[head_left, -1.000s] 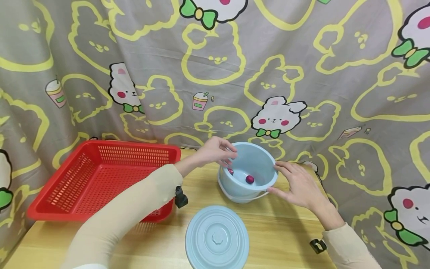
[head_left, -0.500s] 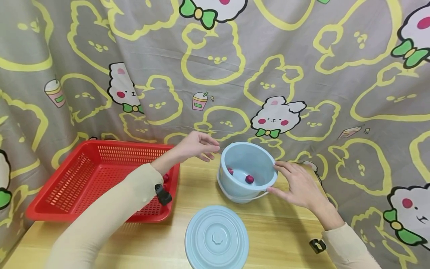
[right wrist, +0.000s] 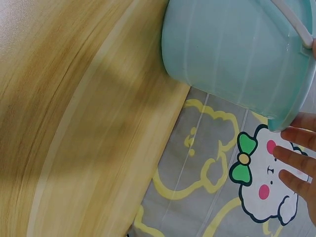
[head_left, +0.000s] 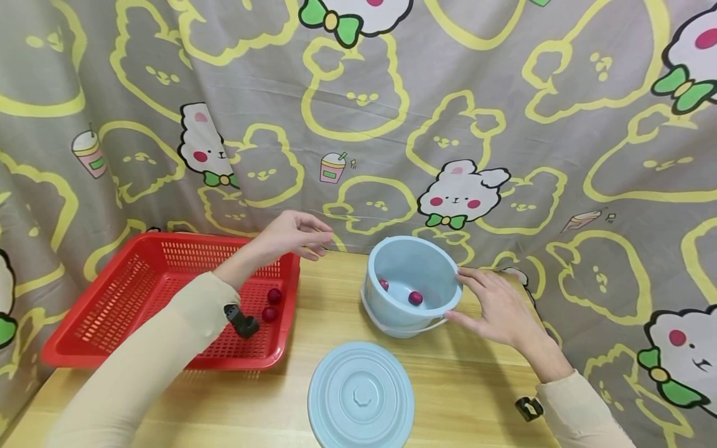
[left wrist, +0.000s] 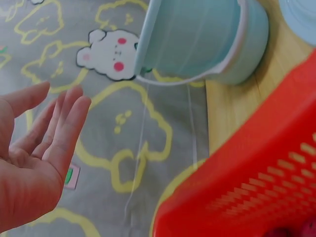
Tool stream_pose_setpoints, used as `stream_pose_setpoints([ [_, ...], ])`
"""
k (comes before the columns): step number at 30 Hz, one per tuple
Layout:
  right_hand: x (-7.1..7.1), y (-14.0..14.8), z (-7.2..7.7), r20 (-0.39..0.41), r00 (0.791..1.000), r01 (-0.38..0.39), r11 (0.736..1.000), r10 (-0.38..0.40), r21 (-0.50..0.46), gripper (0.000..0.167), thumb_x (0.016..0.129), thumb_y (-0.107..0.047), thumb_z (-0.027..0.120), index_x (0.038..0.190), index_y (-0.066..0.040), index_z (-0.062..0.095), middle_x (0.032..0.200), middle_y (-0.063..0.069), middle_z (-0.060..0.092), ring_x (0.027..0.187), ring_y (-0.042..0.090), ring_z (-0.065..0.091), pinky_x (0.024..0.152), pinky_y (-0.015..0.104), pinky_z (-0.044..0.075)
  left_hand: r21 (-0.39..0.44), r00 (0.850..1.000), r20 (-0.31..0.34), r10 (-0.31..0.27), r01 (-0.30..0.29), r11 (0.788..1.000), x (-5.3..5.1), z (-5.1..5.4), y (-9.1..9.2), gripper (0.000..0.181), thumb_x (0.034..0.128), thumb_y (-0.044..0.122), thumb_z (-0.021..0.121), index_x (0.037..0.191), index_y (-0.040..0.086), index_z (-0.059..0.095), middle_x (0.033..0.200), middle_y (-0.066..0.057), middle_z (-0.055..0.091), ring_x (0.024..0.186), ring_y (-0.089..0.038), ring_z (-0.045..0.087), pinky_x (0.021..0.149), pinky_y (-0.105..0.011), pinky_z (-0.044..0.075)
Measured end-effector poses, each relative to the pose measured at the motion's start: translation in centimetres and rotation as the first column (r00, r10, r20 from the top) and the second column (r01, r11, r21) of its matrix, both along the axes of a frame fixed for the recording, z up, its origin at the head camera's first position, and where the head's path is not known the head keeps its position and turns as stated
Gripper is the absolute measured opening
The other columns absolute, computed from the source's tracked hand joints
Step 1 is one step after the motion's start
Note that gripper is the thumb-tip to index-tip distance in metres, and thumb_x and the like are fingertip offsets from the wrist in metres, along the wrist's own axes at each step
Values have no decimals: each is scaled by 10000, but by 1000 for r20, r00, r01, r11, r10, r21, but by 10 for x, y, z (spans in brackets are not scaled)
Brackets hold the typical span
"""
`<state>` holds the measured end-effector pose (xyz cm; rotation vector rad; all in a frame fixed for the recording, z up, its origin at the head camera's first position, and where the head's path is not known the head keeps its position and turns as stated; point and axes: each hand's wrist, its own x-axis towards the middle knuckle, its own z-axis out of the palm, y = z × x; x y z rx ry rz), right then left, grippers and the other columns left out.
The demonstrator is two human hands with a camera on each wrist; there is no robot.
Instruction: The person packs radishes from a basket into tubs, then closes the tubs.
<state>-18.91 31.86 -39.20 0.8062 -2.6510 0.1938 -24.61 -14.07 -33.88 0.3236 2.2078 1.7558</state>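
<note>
The left hand [head_left: 294,235] has moved from beside the bucket [head_left: 394,316] to the far right corner of the basket [head_left: 289,311], fingers loosely parted, holding nothing. The right hand [head_left: 498,308], fingers spread, touches the bucket's right rim. Two balls [head_left: 269,313] lie along the basket's right edge, two in the bucket. Seemingly an empty-handed return; next calls for dipping inside the basket.

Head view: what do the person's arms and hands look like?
The left sleeve and right sleeve are plain cream, each with a small black fitting near its wrist end. The left hand and right hand wear no gloves.
</note>
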Motion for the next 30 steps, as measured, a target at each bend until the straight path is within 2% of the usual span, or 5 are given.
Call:
stream_pose_setpoints([
  [10, -1, 0, 1, 6, 1000, -5, 1000, 5, -1, 810, 789, -616, 842, 1348, -52, 685, 1398, 137, 686, 1253, 396, 659, 1033, 616, 545, -78, 999, 8, 33, -33, 996, 4, -4, -38, 399, 1001, 233, 745, 1285, -39, 677, 1009, -18, 816, 864, -189, 796, 846, -424, 687],
  [13, -1, 0, 1, 6, 1000, -4, 1000, 4, 2, 807, 791, -616, 842, 1347, -53, 686, 1395, 138, 688, 1249, 398, 660, 1028, 621, 547, -103, 999, 16, 40, -39, 994, 5, -5, -47, 411, 996, 250, 751, 1280, -38, 678, 1040, -67, 816, 858, -180, 790, 856, -428, 685],
  [21, -2, 1, 0, 0, 1000, -7, 1000, 7, 7, 803, 793, -619, 838, 1349, -60, 687, 1393, 126, 688, 1246, 396, 665, 1023, 623, 554, -129, 997, 38, 68, -62, 990, 6, -15, -69, 422, 1000, 278, 748, 1282, -27, 673, 1283, -225, 749, 921, -201, 792, 888, -436, 679],
  [25, -2, 2, -1, 7, 1000, -5, 1000, 5, 6, 802, 797, -617, 837, 1352, -58, 684, 1400, 128, 684, 1256, 397, 659, 1029, 625, 550, -158, 996, 57, 70, -60, 986, 5, -22, -78, 448, 994, 275, 757, 1299, -40, 664, 1202, -199, 780, 906, -194, 782, 920, -465, 669],
  [30, -2, 2, -1, 4, 1000, -6, 1000, 6, 1, 804, 793, -616, 840, 1351, -58, 684, 1398, 127, 685, 1257, 396, 658, 1030, 624, 549, -193, 996, 86, 36, -19, 981, 1, -33, -89, 506, 986, 267, 764, 1340, -73, 639, 1077, -105, 806, 941, -234, 780, 914, -440, 671],
])
